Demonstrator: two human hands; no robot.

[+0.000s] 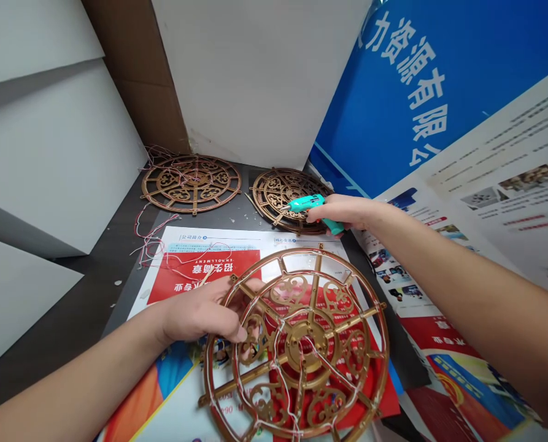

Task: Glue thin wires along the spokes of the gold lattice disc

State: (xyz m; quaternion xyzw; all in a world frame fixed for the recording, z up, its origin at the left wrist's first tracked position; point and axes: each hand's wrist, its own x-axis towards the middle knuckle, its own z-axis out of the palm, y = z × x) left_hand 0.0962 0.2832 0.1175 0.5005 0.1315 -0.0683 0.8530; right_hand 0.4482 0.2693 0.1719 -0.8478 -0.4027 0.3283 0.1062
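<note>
My left hand (213, 313) is closed on the left rim of a round golden openwork frame (308, 344), thumb on top and fingers partly hidden behind it. Thin wires run along the frame's rings and spokes, and scrollwork fills the gaps between them. Farther back, my right hand (340, 212) grips a teal glue gun (308, 202), its metal nozzle pointing left. The gun is over a second round frame (274, 190), which lies flat at the back right; I cannot tell whether the nozzle touches it.
Another round frame (193, 184) lies at the back left, with loose red and white wires (151, 239) trailing from it. Printed posters (163, 294) cover the dark table (34, 325). White panels (264, 73) and a blue board (407, 73) with white characters enclose the back and sides.
</note>
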